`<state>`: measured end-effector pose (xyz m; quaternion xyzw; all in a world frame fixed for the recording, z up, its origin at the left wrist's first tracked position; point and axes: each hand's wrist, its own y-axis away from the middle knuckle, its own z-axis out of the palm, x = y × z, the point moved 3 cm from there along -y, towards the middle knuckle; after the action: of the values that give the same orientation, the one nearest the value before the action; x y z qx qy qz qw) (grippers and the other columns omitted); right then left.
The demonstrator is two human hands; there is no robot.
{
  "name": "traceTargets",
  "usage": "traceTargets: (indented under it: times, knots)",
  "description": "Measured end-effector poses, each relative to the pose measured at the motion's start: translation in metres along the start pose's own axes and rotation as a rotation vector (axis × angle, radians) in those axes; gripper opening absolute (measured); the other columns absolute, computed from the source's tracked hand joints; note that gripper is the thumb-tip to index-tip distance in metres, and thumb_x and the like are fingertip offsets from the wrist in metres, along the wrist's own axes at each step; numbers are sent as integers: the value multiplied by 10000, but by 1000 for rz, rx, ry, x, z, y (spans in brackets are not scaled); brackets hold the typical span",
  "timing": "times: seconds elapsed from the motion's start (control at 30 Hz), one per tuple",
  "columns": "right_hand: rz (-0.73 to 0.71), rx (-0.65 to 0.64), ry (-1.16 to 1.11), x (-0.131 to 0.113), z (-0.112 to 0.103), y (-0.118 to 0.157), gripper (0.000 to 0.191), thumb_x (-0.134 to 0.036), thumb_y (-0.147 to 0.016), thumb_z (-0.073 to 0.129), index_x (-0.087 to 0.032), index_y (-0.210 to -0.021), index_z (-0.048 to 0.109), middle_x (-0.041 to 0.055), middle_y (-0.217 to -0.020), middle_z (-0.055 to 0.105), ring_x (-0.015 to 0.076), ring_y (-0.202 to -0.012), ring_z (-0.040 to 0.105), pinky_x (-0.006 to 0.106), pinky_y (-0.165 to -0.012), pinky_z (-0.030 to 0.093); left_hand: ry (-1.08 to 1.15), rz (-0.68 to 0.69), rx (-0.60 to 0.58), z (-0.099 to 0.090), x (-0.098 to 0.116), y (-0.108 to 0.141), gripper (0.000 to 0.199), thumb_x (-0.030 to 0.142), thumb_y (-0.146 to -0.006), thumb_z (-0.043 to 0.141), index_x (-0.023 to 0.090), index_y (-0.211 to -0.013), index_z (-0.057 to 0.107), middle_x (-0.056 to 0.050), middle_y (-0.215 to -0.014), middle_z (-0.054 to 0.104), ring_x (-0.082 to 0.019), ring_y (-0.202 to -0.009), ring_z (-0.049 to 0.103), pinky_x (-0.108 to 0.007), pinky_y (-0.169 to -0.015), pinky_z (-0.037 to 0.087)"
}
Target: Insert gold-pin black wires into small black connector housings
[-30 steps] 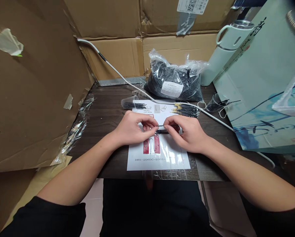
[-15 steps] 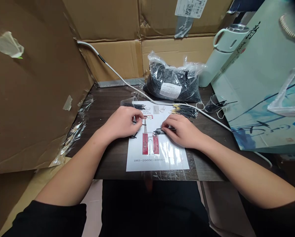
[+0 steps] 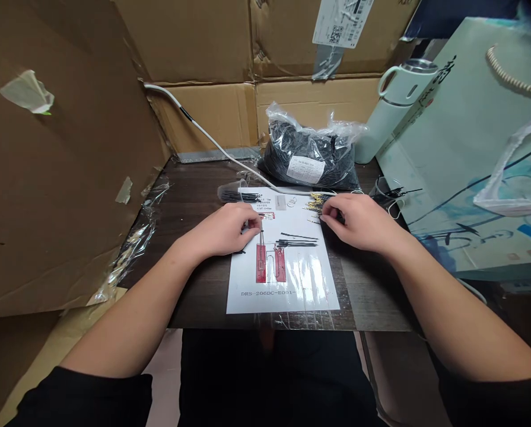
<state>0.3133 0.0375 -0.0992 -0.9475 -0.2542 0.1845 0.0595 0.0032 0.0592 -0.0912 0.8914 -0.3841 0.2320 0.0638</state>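
Note:
A printed white sheet (image 3: 256, 301) lies on the dark table. Over its upper left edge is my left hand (image 3: 229, 228), fingers pinched together; what they hold is too small to make out. My right hand (image 3: 352, 219) is closed beside the pile of black wires with gold ends (image 3: 317, 201), thumb and forefinger near its right side, and anything between them is hidden. Several thin black wires (image 3: 297, 242) lie across the sheet between the hands. A clear cup of black pieces (image 3: 238, 194) lies just behind my left hand.
A plastic bag of black parts (image 3: 312, 151) stands at the back. A white cable (image 3: 221, 145) runs along in front of it. To the right are a pale bottle (image 3: 392, 107), a small cup (image 3: 381, 188) and a large paper bag (image 3: 461, 178). Cardboard walls (image 3: 203, 44) enclose the table.
My right hand has moved right and back from the black wires on the sheet to the gold-ended pile. Those wires now lie uncovered. My left hand stays nearly in place. The view has shifted slightly.

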Motion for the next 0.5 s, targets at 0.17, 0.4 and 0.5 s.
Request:
traceTargets:
  times: [0.17, 0.4, 0.5]
  knots:
    - [27, -155, 62, 2, 5, 0, 118, -188, -988, 635, -191, -915, 729, 78, -913, 744, 243, -817, 674, 377, -791, 484, 25, -18, 4, 6, 4, -1, 174, 281, -1023, 625, 174, -932, 727, -72, -953, 727, -211, -845, 642, -342, -779, 464]
    - [72, -244, 252, -18, 18, -2, 241, -218, -1118, 479, -161, -1012, 687, 176, -1106, 750, 301, -938, 693, 400, -807, 454, 209, -60, 126, 16, 12, -5, 132, 304, -1017, 674, 197, -996, 748, -10, -816, 684, -164, -716, 589, -319, -719, 439]
    - [43, -262, 300, -25, 20, -2, 219, -168, -1104, 460, -146, -1046, 671, 196, -1154, 739, 319, -999, 680, 416, -857, 447, 239, -78, 153, 18, 11, -5, 123, 302, -1007, 688, 197, -1005, 751, -1, -785, 673, -159, -701, 579, -316, -709, 429]
